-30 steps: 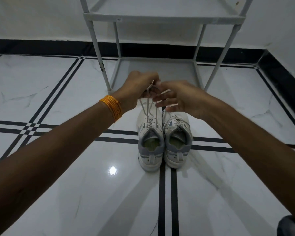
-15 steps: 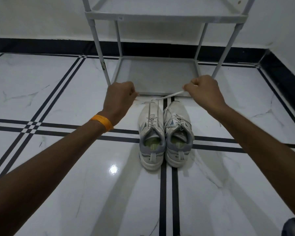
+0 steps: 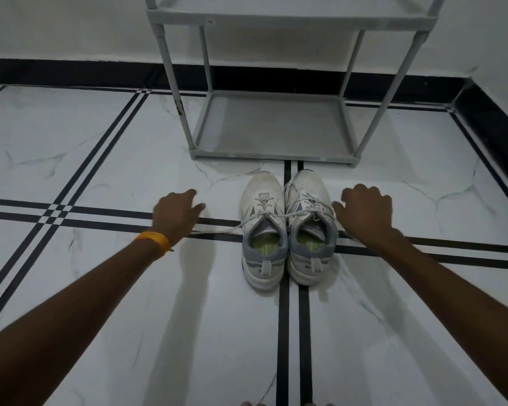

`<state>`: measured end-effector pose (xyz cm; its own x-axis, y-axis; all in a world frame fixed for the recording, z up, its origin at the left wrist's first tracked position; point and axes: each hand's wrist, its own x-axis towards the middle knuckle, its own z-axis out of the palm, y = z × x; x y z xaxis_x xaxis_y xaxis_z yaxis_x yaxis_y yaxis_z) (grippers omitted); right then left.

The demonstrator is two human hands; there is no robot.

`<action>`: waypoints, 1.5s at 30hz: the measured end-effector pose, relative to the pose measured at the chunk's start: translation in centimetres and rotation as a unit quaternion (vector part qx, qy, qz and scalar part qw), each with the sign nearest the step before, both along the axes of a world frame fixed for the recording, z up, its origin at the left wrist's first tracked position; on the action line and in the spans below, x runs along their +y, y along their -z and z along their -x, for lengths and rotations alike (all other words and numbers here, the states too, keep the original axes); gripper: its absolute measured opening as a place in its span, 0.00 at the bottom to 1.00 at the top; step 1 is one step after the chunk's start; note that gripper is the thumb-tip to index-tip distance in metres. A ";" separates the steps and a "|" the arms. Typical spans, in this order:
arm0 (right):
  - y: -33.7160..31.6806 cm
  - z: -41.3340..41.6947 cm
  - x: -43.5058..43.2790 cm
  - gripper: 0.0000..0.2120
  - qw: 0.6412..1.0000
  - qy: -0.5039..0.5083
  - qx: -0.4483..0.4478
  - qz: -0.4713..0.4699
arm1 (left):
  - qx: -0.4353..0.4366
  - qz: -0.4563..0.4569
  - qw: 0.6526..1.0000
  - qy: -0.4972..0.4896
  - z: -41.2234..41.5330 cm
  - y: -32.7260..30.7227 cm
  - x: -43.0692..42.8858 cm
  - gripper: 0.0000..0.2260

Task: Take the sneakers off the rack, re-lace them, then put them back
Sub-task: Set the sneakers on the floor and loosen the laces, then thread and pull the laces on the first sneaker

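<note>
White sneakers: two are set side by side, touching, heels toward the camera — left sneaker (image 3: pixel 263 230), right sneaker (image 3: pixel 310 227) — on the marble floor (image 3: pixel 100 159), just in front of the rack.
Rack: a grey shoe rack (image 3: pixel 272 124) is seen at 12 o'clock from the sneakers; its bottom shelf is bare.
Lace: a white lace (image 3: pixel 217 230) is stretched from the left sneaker's top eyelets toward 9 o'clock, under the left hand.
Left hand: the left hand (image 3: pixel 175 213), at 9 o'clock from the pair, is loosely curled; whether the lace is gripped cannot be told.
Right hand: the right hand (image 3: pixel 364 213), at 3 o'clock just beside the right sneaker, is loosely curled; any lace held is hidden.
Wristband: an orange band (image 3: pixel 154 240) is worn on the left wrist.
</note>
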<state>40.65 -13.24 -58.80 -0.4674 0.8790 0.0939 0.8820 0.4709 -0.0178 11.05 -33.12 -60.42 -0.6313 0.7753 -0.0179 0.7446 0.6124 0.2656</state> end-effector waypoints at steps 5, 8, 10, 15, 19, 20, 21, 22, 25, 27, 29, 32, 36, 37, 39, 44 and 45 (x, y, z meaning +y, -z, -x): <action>-1.2 4.0 -3.8 0.09 0.949 -0.188 0.178 0.182 | -0.156 -0.067 0.974 0.152 -6.1 -1.2 3.6 0.12; -0.9 5.1 -5.2 0.08 0.936 -0.218 0.181 0.209 | -0.156 -0.084 0.973 0.148 -8.2 -0.7 4.2 0.09; -0.7 5.1 -5.3 0.06 0.939 -0.222 0.177 0.195 | -0.162 -0.112 0.972 0.128 -8.3 -0.2 4.1 0.06; 0.1 5.1 -5.5 0.08 0.945 -0.224 0.181 0.155 | -0.098 -0.053 0.978 0.176 -8.2 -0.1 3.8 0.08; 0.4 4.3 -5.3 0.09 0.957 -0.210 0.167 0.108 | 0.041 -0.009 0.954 0.296 -6.4 0.0 2.5 0.21; 0.5 4.1 -5.4 0.09 0.958 -0.212 0.159 0.106 | 0.070 -0.004 0.948 0.311 -6.1 0.1 2.2 0.21; 0.7 3.9 -5.5 0.09 0.959 -0.214 0.150 0.107 | 0.090 0.000 0.945 0.316 -6.0 0.1 1.9 0.19; 0.8 3.8 -5.6 0.09 0.960 -0.215 0.139 0.110 | 0.097 0.004 0.943 0.317 -6.0 0.2 1.7 0.18; 0.8 3.9 -5.6 0.07 0.963 -0.223 0.102 0.111 | 0.098 0.006 0.941 0.323 -6.1 0.2 1.7 0.20; 0.6 4.1 -5.6 0.07 0.964 -0.224 0.086 0.112 | 0.095 0.020 0.940 0.326 -6.0 0.2 1.7 0.22; 0.5 4.2 -5.6 0.07 0.965 -0.227 0.075 0.112 | 0.093 0.022 0.941 0.326 -6.0 0.5 1.7 0.23; 0.4 4.1 -5.6 0.08 0.964 -0.230 0.065 0.115 | 0.091 0.016 0.942 0.321 -6.1 0.8 1.6 0.22; 0.3 4.1 -5.5 0.09 0.968 -0.197 0.083 0.129 | 0.070 -0.007 0.949 0.307 -6.4 1.6 1.7 0.18; 0.2 3.9 -5.4 0.08 0.970 -0.180 0.091 0.132 | 0.062 -0.015 0.952 0.299 -6.6 1.8 1.7 0.18; -0.2 3.5 -5.6 0.07 0.971 -0.155 0.113 0.143 | 0.041 -0.026 0.959 0.281 -7.0 2.1 1.6 0.16; -2.5 3.6 -5.9 0.07 0.950 -0.121 0.149 0.244 | 0.032 -0.040 0.965 0.258 -7.1 2.5 1.6 0.13; -3.1 3.7 -5.7 0.06 0.936 -0.115 0.161 0.292 | 0.031 -0.039 0.965 0.257 -7.1 2.5 1.6 0.11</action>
<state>36.98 -18.89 -55.66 -0.6813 0.7036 -0.2020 0.6623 0.4749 -0.5795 18.11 -31.50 -62.93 -0.1616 0.9838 0.0778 0.9606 0.1387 0.2410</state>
